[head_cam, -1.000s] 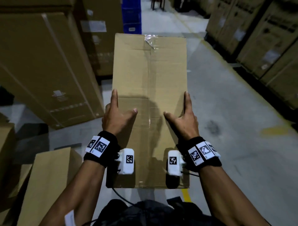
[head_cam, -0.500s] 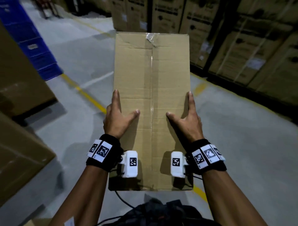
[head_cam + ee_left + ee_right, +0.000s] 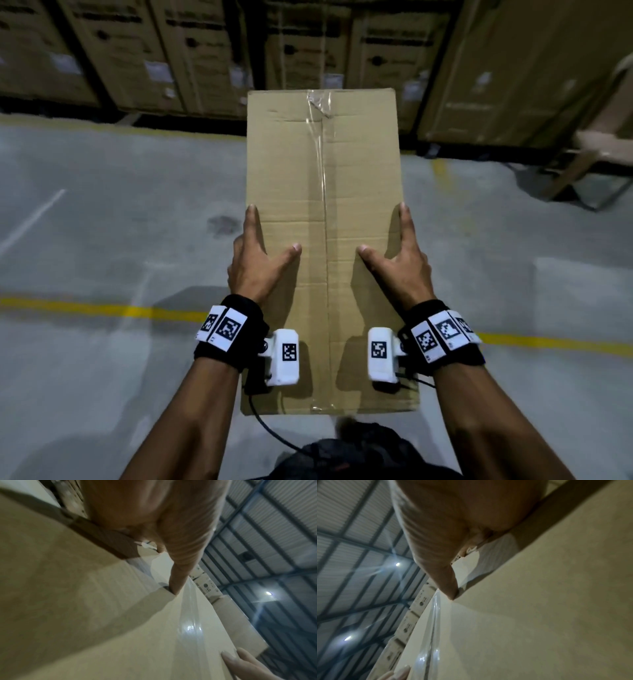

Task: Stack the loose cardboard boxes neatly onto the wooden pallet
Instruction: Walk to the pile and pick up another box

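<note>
I carry the long brown tape-sealed cardboard box (image 3: pixel 323 219) level above the concrete floor (image 3: pixel 102 240); my left hand (image 3: pixel 255 263) and right hand (image 3: pixel 399 265) clamp its opposite sides, thumbs on top. Transport step. No pallet visible; next, locate it and lower squarely.

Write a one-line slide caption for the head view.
Both hands, left hand and right hand, carry a taped cardboard box above the warehouse floor.

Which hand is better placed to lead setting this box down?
Neither clearly. Left hand and right hand grip opposite long edges of the cardboard box symmetrically, thumbs on top; no pallet in view. Use both.
</note>
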The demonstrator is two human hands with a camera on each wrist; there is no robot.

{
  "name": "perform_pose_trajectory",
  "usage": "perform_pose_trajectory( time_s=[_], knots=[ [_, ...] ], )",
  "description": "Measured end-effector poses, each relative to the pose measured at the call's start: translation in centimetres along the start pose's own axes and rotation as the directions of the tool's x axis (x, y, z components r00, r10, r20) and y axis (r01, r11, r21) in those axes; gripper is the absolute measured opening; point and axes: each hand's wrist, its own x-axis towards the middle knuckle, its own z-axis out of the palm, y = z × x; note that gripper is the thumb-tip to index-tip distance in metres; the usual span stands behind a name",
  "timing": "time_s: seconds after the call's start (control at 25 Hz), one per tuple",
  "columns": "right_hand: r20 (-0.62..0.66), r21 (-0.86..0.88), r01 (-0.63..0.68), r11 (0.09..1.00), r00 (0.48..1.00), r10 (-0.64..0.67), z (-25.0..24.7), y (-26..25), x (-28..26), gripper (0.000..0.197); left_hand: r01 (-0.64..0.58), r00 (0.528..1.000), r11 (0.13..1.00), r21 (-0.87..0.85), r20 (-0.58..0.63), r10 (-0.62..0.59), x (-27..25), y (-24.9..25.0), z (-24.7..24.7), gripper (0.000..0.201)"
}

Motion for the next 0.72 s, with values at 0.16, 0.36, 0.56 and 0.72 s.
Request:
perform_pose_trajectory(
  time_s=[0.16, 0.36, 0.56, 0.72],
  knots=[
    [-0.158, 0.028, -0.106, 0.994, 0.981, 0.109, -6.8, 5.3, -0.5, 0.098, -0.109, 0.98, 0.994, -0.001, 0.17, 0.108, -1.4, 4.9, 7.2, 0.099],
    [-0.291, 0.064, -0.191, 0.979, 0.935, 0.202, -16.1, 12.6, 0.4, 0.1, -0.214, 0.93, 0.977, -0.016, 0.303, 0.209, -3.5, 11.3, 18.1, 0.1],
    [-0.392, 0.107, -0.256, 0.961, 0.877, 0.277, -27.2, 20.8, 2.6, 0.1, -0.282, 0.866, 0.958, -0.044, 0.418, 0.274, -6.6, 19.6, 30.8, 0.102],
    [-0.483, 0.152, -0.302, 0.941, 0.808, 0.337, -34.7, 25.7, 3.3, 0.099, -0.347, 0.798, 0.936, -0.058, 0.507, 0.327, -8.7, 25.3, 39.5, 0.1]
  ],
)
